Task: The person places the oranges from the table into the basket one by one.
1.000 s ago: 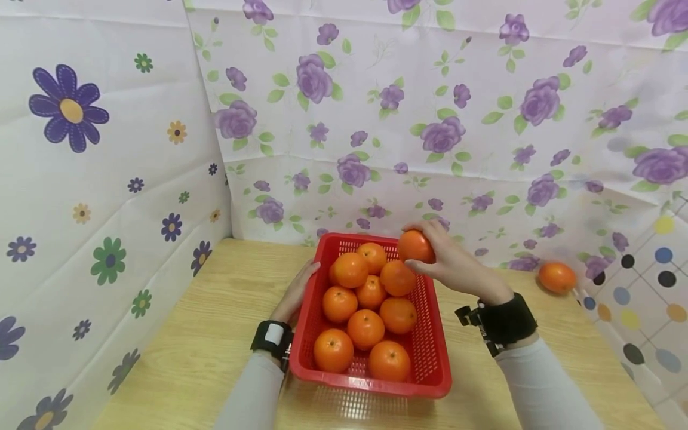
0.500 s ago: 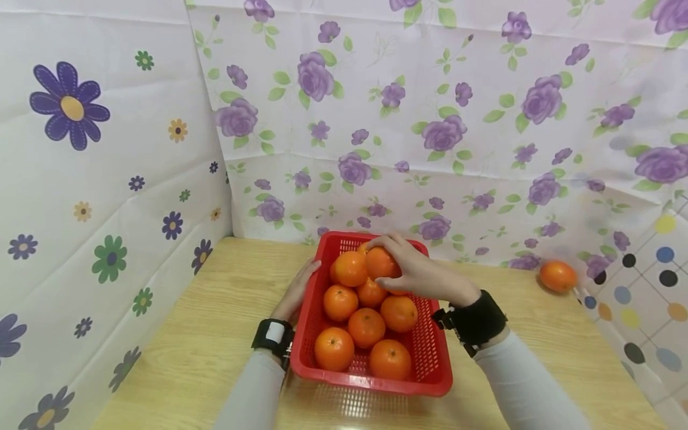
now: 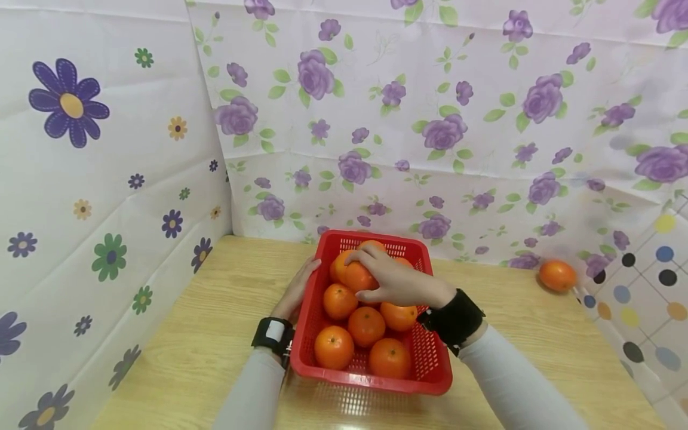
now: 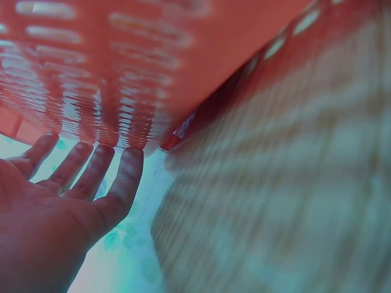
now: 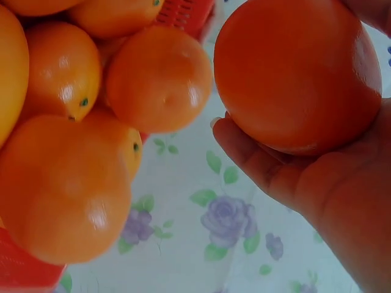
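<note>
My right hand [image 3: 395, 282] grips an orange [image 3: 359, 277] over the red plastic basket [image 3: 371, 385], above the other oranges. In the right wrist view the fingers and thumb curve round this orange [image 5: 296, 73], with the heaped oranges [image 5: 156, 79] to the left. My left hand [image 3: 295, 292] rests against the basket's left side. The left wrist view has its fingers nearly straight, their tips touching the slotted basket wall [image 4: 146, 73]. Several oranges, such as one at the front [image 3: 334, 347], lie in the basket; my right hand partly hides those at the back.
The basket stands on a light wooden table [image 3: 215, 316]. A single orange [image 3: 557, 276] lies at the table's back right. A purple-flowered sheet [image 3: 376, 119] hangs behind, with patterned sheets along both sides.
Holding the orange, my right hand has moved left and slightly down, from the basket's back right corner to above the oranges in the middle. The left hand has stayed at the basket's side.
</note>
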`<state>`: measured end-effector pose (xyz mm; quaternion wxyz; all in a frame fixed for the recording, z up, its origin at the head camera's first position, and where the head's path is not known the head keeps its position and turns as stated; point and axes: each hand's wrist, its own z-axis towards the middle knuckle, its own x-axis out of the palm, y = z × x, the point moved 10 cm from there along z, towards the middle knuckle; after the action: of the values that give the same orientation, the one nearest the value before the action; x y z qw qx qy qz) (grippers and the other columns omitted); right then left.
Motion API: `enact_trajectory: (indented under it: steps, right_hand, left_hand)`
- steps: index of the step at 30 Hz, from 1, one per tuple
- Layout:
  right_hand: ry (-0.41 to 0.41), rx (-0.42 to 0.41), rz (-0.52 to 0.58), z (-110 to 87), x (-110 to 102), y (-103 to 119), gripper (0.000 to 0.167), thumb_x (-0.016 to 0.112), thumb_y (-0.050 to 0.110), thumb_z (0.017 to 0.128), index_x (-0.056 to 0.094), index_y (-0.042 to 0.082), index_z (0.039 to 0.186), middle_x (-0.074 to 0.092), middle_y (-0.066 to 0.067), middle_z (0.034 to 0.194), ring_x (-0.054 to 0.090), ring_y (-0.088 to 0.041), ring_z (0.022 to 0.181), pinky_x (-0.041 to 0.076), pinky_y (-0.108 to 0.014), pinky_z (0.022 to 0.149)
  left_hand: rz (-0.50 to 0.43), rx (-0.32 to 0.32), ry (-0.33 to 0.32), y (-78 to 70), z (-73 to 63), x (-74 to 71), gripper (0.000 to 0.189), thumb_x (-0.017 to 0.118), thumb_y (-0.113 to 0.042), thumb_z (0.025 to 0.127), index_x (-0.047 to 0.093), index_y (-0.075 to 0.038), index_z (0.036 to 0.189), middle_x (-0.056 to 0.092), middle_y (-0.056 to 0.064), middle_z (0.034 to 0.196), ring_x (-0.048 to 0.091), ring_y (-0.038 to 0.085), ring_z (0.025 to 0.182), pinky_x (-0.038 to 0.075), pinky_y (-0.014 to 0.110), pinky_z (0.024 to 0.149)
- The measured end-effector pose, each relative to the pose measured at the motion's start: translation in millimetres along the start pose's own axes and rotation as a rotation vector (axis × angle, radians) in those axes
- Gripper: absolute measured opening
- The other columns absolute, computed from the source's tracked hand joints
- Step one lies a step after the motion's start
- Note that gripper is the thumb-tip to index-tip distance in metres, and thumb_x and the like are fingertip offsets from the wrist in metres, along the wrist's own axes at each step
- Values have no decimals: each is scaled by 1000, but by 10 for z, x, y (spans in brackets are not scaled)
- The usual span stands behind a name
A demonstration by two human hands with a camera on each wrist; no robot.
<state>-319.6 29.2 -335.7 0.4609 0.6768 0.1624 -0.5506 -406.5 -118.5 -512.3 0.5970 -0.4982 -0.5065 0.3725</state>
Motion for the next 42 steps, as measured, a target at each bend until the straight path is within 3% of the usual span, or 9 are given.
enact_trajectory:
  steps: [4, 10, 17, 22, 30, 42]
  right_hand:
    - [43, -2, -42, 61, 140, 17, 57, 73, 21, 97, 44, 13, 146, 38, -12, 149, 44, -27, 132, 49, -45, 108]
    - [128, 20, -69, 129, 379, 29, 53, 72, 21, 95, 50, 17, 142, 44, 0, 138, 46, -15, 123, 49, -33, 106]
    - [196, 20, -191, 178, 552, 81, 52, 73, 26, 96, 51, 18, 143, 45, -2, 133, 45, -19, 121, 46, -36, 107]
    - [240, 23, -205, 194, 643, 96, 50, 74, 26, 97, 52, 18, 142, 46, -1, 128, 46, -19, 115, 45, -36, 105]
    - [264, 51, -164, 204, 761, 65, 54, 76, 27, 97, 51, 20, 144, 45, 1, 135, 45, -18, 120, 46, -36, 108]
    - [257, 79, -130, 195, 757, 59, 63, 76, 29, 97, 46, 22, 153, 41, 0, 143, 42, -18, 126, 48, -37, 108]
  left_hand:
    - [1, -4, -14, -1, -3, -17, 62, 46, -51, 108, 33, -21, 161, 46, 16, 155, 50, 32, 136, 49, 48, 107]
    - [-6, -19, -7, 13, -8, -7, 62, 48, -54, 106, 35, -26, 160, 49, 13, 152, 56, 27, 128, 54, 44, 101]
    - [-8, -23, -13, 7, -11, 4, 62, 49, -55, 106, 36, -27, 159, 50, 11, 151, 56, 28, 128, 54, 42, 101]
    - [-3, -14, -10, -7, -18, 10, 62, 48, -54, 107, 34, -26, 160, 50, 12, 152, 55, 30, 131, 53, 42, 102]
    - [-28, -13, 0, -5, -20, 14, 59, 48, -52, 107, 35, -27, 160, 50, 13, 152, 56, 32, 130, 55, 43, 100]
    - [-15, -23, 4, 11, 1, 1, 62, 48, -54, 107, 34, -26, 160, 47, 13, 154, 52, 34, 135, 53, 46, 104]
